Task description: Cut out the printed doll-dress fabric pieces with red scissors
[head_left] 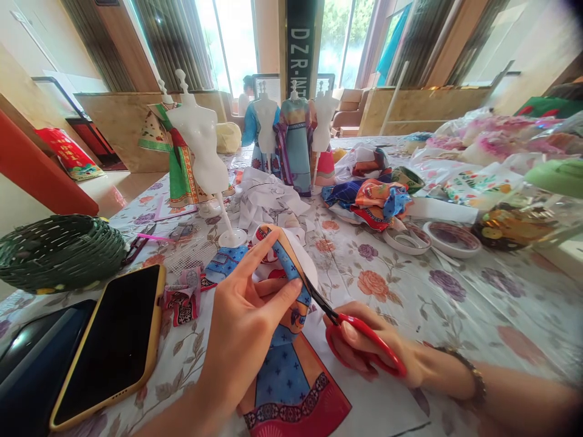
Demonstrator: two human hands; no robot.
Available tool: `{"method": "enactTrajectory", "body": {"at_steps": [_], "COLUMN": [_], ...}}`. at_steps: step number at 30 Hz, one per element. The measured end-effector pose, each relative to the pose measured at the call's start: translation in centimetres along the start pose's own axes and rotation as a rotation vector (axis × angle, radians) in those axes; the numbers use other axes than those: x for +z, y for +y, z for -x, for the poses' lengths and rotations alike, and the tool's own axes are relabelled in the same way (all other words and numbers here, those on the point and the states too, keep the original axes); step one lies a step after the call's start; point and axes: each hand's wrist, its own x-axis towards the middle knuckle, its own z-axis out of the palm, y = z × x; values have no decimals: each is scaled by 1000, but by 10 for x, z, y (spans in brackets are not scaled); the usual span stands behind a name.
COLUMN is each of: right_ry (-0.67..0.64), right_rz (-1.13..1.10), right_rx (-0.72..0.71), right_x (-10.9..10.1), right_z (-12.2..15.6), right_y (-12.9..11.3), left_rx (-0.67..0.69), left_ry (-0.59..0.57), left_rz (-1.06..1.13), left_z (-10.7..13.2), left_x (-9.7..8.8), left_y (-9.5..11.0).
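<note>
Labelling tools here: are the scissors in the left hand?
No, the right hand holds the red-handled scissors; the left hand pinches patterned fabric.

Red-handled scissors [337,318], blue patterned fabric [283,373], blades at its edge

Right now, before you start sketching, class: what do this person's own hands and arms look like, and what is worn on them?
Both the left hand and the right hand are bare, with no gloves. No sleeve shows on either side. A thin, dark bracelet, seemingly beaded with some golden bits, circles the right wrist; none shows on the left.
</note>
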Motion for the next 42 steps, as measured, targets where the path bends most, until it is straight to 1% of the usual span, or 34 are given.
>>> {"method": "enactTrajectory", "body": {"at_steps": [5,13,20,25,32,34,39,42], "right_ry": [-10,-45,-88,-83,-53,-55,-48,-37], "right_rz": [-27,-56,28,36,-64,-51,64,57], "right_rx": [12,22,55,71,45,42,58,45], "right_x": [0,-6,-9,-8,-3,-3,-4,-3], "right_z": [0,-1,-1,0,-2,-2,1,1], "right_y": [-2,5,1,-3,-3,-3,-5,-7], "left_rx": [10,24,11,-11,-11,-8,0,-1], "left_ry": [5,38,46,34,16,13,28,32], "left_rz": [4,9,24,46,38,25,12,26], "left_z": [0,0,-1,-1,1,2,1,0], "left_x": [0,1,1,1,1,1,2,2], "left_y": [2,2,2,3,2,2,2,1]}}
